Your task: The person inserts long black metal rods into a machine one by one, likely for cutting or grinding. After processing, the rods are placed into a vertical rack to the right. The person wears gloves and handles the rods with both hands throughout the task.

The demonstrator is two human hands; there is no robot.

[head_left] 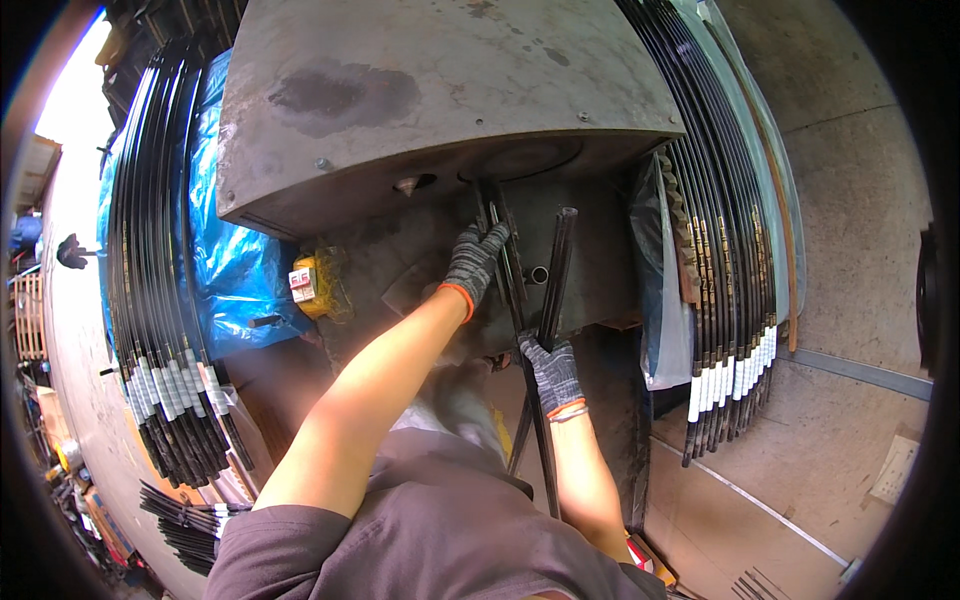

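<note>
A striped grey knit glove with an orange cuff covers my left hand [474,262]. Its fingers close around a slim dark rod [513,275] just below the front opening of a grey metal housing [450,90]. Closer to my body, my gloved right hand [553,375] grips dark rods at the lower end of a thicker black bar [563,255], which slants up and away from it. Beyond my right hand, the round end of a short tube [538,274] shows between the rod and the bar. The rod's far end is hidden under the housing.
Black rods with white bands [155,260] lie bundled at the left over blue plastic sheeting [225,290]. A similar bundle [725,230] lies at the right beside clear plastic [665,330]. A red-and-white packet [302,284] rests by yellow material below the housing's left corner.
</note>
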